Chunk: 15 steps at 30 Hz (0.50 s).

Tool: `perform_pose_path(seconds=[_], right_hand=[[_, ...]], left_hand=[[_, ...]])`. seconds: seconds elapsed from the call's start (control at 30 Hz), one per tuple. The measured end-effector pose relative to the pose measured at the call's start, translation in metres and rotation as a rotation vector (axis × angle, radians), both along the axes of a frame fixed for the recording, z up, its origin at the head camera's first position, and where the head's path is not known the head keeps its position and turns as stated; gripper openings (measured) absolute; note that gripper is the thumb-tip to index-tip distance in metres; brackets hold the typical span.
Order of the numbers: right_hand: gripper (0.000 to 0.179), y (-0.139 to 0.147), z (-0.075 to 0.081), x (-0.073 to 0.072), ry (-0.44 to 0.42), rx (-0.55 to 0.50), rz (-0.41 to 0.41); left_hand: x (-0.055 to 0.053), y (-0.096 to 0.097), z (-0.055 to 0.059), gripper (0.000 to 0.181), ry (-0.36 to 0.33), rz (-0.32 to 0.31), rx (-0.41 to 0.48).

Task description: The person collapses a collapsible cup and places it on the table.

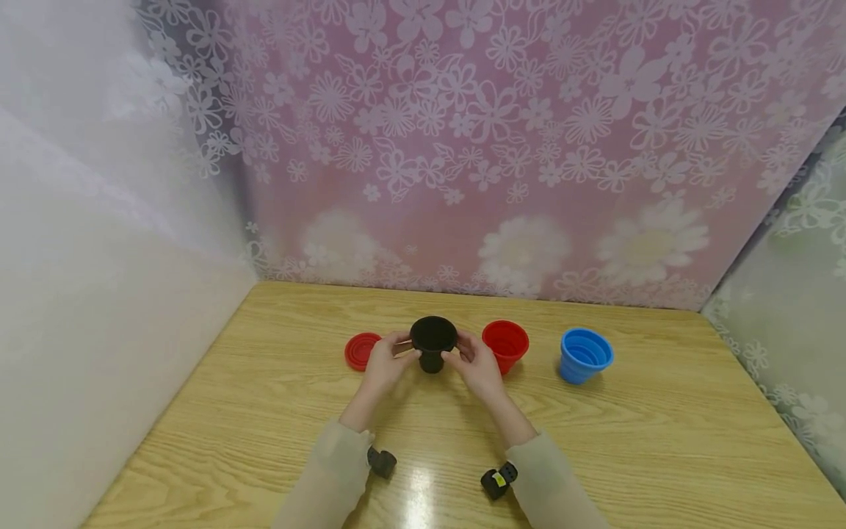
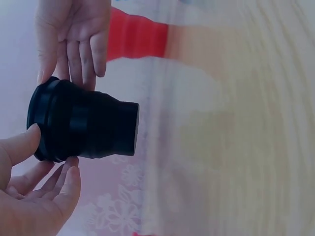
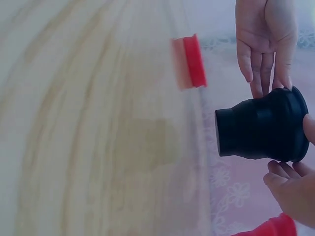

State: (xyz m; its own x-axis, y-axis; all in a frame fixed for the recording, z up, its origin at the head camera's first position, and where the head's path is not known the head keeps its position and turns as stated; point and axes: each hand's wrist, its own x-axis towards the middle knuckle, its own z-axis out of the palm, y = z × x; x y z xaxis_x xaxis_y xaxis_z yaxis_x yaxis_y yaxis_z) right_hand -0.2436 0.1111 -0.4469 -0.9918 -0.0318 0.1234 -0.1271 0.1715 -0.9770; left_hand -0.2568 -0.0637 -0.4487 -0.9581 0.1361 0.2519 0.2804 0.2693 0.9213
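Observation:
Both hands hold a black collapsible cup [image 1: 432, 345] by its wide rim, mouth up, one hand on each side. My left hand [image 1: 385, 361] has its thumb and fingertips on the left of the rim. On the opposite side my right hand [image 1: 480, 367] pinches the rim the same way. The left wrist view shows the black cup [image 2: 86, 123] with stepped walls and its narrow base raised off the table. A red cup [image 1: 505, 344] stands upright just beyond the right hand, partly covered by it. Near the left hand lies a flat, collapsed red cup [image 1: 360, 351].
A blue collapsible cup [image 1: 585, 355] stands upright farther right on the wooden table [image 1: 661, 426]. A pink flowered curtain [image 1: 463, 184] closes off the back edge, with pale sheets at both sides.

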Motion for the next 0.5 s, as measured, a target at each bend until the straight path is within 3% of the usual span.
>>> perform_pose_path(seconds=[0.2, 0.5], right_hand=[[0.049, 0.003, 0.011, 0.011, 0.062, -0.044, -0.028], [0.044, 0.005, 0.023, 0.023, 0.117, -0.157, -0.057]], left_hand=[[0.013, 0.003, 0.011, 0.037, -0.071, 0.0, 0.082], [0.024, 0.007, 0.022, 0.037, -0.088, -0.054, 0.225]])
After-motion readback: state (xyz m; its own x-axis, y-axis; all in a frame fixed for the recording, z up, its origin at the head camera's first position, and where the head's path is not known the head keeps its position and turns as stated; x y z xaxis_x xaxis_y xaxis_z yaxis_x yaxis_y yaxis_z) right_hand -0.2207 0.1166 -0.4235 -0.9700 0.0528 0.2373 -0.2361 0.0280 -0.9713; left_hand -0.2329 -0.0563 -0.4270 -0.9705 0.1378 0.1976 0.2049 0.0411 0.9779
